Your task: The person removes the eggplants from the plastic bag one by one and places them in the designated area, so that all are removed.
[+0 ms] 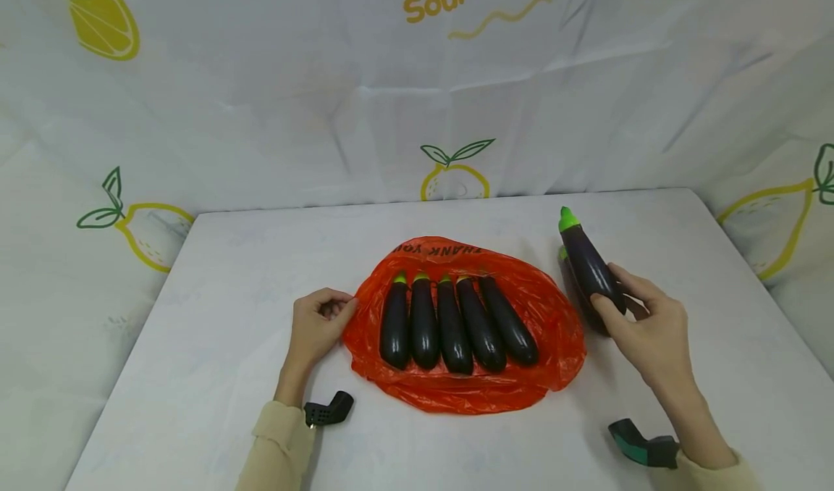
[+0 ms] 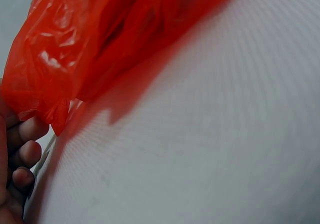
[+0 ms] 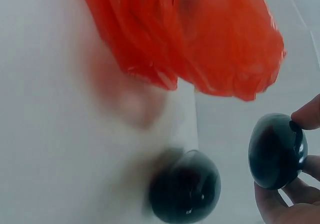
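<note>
My left hand pinches the left edge of a red plastic bag, its other fingers curled. The bag lies spread on the table, and several dark purple eggplants rest side by side on it, green stem ends away from me. To the right, my right hand grips another eggplant round its thick lower end, its bright green tip pointing up and away. One more eggplant is on the table just beneath it, partly hidden by the held one. In the right wrist view, the held eggplant shows apart from the lower eggplant.
The white table ends at a far edge against a hanging white cloth printed with lemons. A dark device sits at my left wrist, and a black-and-green device at my right wrist.
</note>
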Demonstrator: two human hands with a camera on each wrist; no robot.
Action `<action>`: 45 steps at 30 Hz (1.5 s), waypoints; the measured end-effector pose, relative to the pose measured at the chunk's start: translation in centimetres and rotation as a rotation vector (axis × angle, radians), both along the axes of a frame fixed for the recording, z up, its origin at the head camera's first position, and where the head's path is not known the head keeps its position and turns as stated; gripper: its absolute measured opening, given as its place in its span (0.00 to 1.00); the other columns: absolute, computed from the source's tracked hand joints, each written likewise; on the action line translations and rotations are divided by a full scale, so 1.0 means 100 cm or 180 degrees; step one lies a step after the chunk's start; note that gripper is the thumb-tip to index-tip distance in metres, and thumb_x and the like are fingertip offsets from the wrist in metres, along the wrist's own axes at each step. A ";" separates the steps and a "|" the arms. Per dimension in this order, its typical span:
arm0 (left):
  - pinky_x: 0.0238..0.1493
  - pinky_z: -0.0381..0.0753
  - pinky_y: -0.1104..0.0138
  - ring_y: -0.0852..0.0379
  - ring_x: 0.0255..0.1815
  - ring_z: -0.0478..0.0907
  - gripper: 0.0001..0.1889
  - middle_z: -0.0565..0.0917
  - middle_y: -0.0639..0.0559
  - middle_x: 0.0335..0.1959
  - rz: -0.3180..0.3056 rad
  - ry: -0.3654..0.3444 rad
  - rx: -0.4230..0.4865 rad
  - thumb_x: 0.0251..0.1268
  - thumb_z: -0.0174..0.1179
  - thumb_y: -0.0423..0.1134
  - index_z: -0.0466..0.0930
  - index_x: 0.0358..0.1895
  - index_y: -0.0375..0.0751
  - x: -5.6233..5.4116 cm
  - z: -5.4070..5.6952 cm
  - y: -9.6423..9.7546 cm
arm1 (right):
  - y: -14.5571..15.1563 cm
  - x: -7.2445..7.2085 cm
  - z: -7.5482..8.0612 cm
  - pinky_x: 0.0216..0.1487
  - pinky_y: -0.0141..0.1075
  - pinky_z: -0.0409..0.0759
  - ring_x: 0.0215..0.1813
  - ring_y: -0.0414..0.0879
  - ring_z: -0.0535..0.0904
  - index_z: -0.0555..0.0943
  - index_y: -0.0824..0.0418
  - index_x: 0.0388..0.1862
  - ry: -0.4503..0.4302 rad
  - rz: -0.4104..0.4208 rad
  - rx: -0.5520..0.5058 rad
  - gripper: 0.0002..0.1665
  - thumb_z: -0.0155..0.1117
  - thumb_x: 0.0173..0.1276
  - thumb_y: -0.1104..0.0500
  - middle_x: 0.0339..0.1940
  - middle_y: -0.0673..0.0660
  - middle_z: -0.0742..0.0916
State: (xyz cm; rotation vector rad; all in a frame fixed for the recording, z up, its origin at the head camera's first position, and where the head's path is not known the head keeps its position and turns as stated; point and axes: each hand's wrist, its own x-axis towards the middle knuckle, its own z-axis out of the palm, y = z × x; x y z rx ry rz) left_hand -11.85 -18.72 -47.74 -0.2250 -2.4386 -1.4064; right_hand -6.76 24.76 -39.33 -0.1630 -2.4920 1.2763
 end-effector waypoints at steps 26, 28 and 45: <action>0.29 0.72 0.76 0.65 0.25 0.70 0.04 0.85 0.48 0.24 -0.0140 0.0020 0.0011 0.62 0.69 0.33 0.89 0.34 0.34 -0.001 0.000 -0.005 | 0.064 -0.005 -0.022 0.47 0.07 0.69 0.49 0.12 0.67 0.79 0.71 0.65 -0.0036 0.0021 0.0284 0.28 0.69 0.67 0.63 0.55 0.31 0.80; 0.29 0.72 0.77 0.65 0.25 0.70 0.04 0.85 0.48 0.24 -0.0142 0.0021 0.0000 0.62 0.69 0.33 0.89 0.34 0.35 -0.001 0.000 -0.005 | 0.066 -0.005 -0.023 0.47 0.07 0.68 0.49 0.11 0.66 0.78 0.70 0.65 -0.0087 0.0011 0.0345 0.28 0.69 0.67 0.62 0.59 0.43 0.83; 0.28 0.72 0.76 0.66 0.24 0.70 0.02 0.85 0.48 0.23 -0.0147 0.0076 -0.0024 0.62 0.69 0.32 0.89 0.33 0.36 -0.001 -0.001 -0.004 | 0.070 -0.006 -0.033 0.39 0.06 0.65 0.53 0.31 0.80 0.75 0.73 0.67 -0.0452 0.0006 0.0560 0.31 0.65 0.71 0.58 0.62 0.81 0.80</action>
